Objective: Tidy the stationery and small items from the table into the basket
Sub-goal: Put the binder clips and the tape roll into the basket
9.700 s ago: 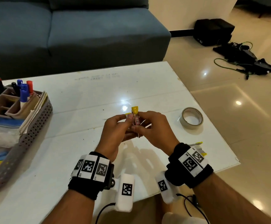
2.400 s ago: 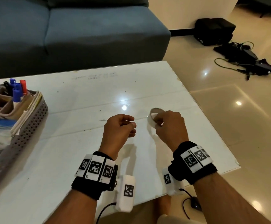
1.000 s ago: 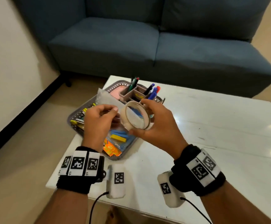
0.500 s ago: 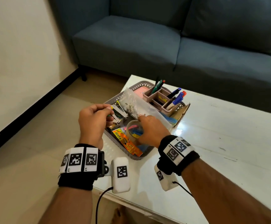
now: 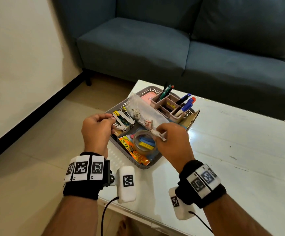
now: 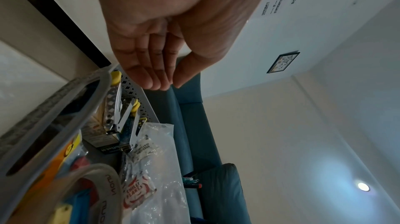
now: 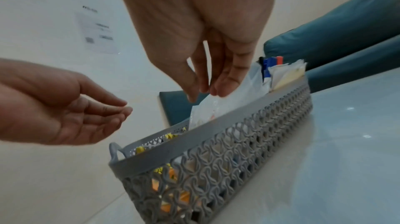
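The grey lattice basket (image 5: 152,163) stands at the table's near left corner. A tape roll (image 5: 144,142) lies flat inside it on coloured packets. My right hand (image 5: 158,133) is above the roll and pinches the edge of a clear plastic bag (image 5: 143,111) of sachets that leans across the basket; the right wrist view shows the fingers (image 7: 225,89) on the bag (image 7: 216,107). My left hand (image 5: 112,119) hovers at the basket's left side, fingers together and holding nothing (image 6: 171,82). Several yellow-tipped nail clippers (image 5: 123,119) lie in the basket just past its fingertips.
A pink pen organizer (image 5: 169,106) with markers (image 5: 186,103) stands in the basket's far end, cardboard (image 5: 193,116) beside it. The white table (image 5: 231,150) stretches right. A blue sofa (image 5: 155,40) lies beyond, bare floor to the left.
My right hand has let go of the tape roll, which now lies in the basket, and moved up to the bag's edge. My left hand has released the nail clippers into the basket.
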